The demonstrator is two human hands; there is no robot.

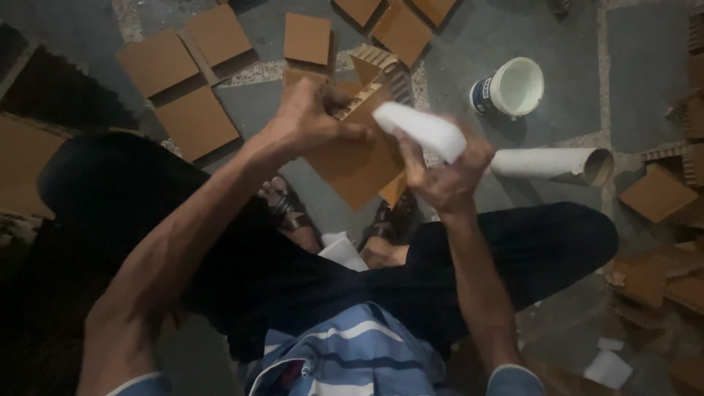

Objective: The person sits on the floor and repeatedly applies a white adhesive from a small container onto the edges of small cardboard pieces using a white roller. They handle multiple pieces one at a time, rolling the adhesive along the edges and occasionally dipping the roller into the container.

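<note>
I sit on the floor with my legs folded, looking down. My left hand (312, 117) grips the top edge of a brown cardboard piece (356, 167) held above my sandalled feet. The cardboard has a corrugated edge near my fingers. My right hand (444, 176) holds a white strip of paper or tape (422, 128) against the cardboard's right side. Both hands touch the cardboard.
Several flat cardboard squares (194, 121) lie on the grey floor at the back left. A white plastic bucket (513, 88) stands at the back right, with a white roll or tube (550, 163) beside it. More cardboard scraps (660, 194) lie at the right.
</note>
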